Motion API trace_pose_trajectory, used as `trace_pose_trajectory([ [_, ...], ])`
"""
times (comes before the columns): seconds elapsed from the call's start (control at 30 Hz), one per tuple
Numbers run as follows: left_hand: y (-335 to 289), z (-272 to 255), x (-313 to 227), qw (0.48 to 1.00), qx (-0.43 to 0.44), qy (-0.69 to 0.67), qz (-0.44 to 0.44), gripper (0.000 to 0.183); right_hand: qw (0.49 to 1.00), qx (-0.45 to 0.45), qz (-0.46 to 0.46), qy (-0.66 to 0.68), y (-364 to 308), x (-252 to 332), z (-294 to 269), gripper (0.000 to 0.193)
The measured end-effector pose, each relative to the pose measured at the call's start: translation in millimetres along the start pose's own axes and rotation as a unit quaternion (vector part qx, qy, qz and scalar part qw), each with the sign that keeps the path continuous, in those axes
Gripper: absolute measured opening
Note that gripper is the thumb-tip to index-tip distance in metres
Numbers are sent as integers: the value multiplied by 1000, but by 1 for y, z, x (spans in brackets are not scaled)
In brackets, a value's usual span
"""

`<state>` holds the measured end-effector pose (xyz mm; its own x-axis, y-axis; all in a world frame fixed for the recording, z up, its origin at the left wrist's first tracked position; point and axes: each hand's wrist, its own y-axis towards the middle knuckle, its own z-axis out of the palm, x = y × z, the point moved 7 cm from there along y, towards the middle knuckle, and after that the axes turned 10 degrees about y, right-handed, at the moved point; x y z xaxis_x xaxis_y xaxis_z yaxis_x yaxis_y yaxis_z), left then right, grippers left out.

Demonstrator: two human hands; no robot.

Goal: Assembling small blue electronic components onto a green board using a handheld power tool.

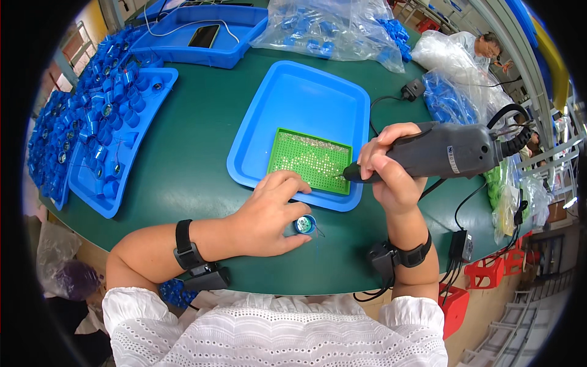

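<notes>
Gripping the dark power tool [443, 151], right fingers [398, 131] closed, steady its tip [351, 173] over your green tray [274, 150]; left fingers [286, 183] half-curl around the blue cup [305, 224], contact unclear.

In the middle of the frame, a plate [287, 150] lay in a tray [290, 98]; just below sat a cup [306, 224]; at left, more cups [131, 117] filled a second tray [139, 147]; at upper left, a third tray [246, 25] held a phone [203, 36]; at right, a screwdriver [443, 151] overlapped the plate's edge.

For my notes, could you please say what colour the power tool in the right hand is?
The power tool is dark grey, shown in the head view.
</notes>
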<state>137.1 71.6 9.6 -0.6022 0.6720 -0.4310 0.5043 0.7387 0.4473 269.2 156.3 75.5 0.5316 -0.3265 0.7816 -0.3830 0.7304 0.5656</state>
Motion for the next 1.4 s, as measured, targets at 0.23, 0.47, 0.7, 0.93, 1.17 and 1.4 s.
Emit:
trace_pose_trajectory([
  [0.23,-1,1,2,1000,-6,-2,-8,34,1000,-20,1,-19,-3,-1,5,22],
  [0.47,-2,-1,2,1000,-21,-13,-16,36,999,1,-24,-29,-3,6,8,21],
  [0.7,-2,-2,5,999,-39,-13,-7,36,999,6,-44,20,0,29,16,25],
  [0.93,-5,-10,7,994,-72,-78,-25,30,996,52,-6,77,-7,34,37,27],
  [1.17,-5,-11,18,979,-99,-149,-96,27,988,38,1,147,-10,36,37,27],
  [1.4,-5,-13,17,976,-114,-164,-87,13,989,37,-4,143,-11,36,40,26],
])
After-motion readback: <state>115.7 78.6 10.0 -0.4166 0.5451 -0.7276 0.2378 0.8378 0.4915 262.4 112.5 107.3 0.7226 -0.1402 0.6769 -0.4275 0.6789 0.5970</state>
